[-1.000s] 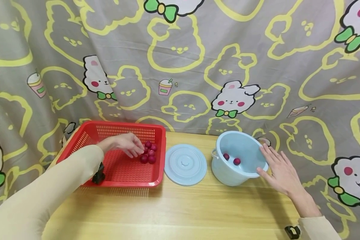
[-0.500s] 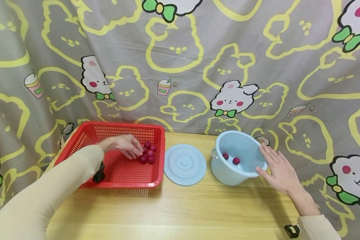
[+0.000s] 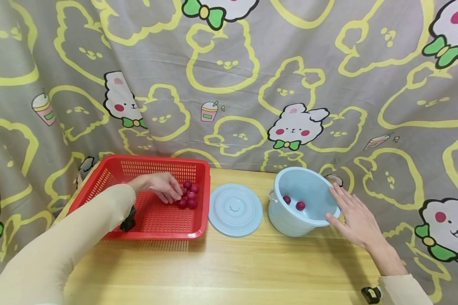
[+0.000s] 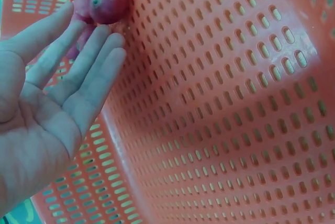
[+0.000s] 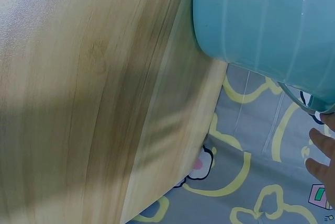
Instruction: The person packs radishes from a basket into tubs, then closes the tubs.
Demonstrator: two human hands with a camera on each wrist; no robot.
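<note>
In the head view, my left hand (image 3: 164, 187) reaches into a red perforated basket (image 3: 156, 233), beside a cluster of dark red, plum-like fruits (image 3: 191, 195). The left wrist view shows its fingers mostly straight, with the thumb and index tips close to a fruit (image 4: 110, 3); whether they touch it is unclear. My right hand (image 3: 356, 218) rests on the right rim of a light blue bucket (image 3: 294, 222), fingers extended. Two fruits (image 3: 300, 205) lie inside the bucket. In the right wrist view, fingertips (image 5: 320, 143) appear near the bucket's handle.
A round light blue lid (image 3: 235, 209) lies on the wooden table (image 3: 229, 267) between basket and bucket. Behind the table hangs a grey patterned curtain (image 3: 229, 101). A black device (image 3: 128, 220) sits at the left wrist, and another black piece (image 3: 371, 295) near the right sleeve.
The left fingers have drawn slightly closer together beside the fruits. My right hand stays on the bucket rim, and two fruits remain in the bucket.
</note>
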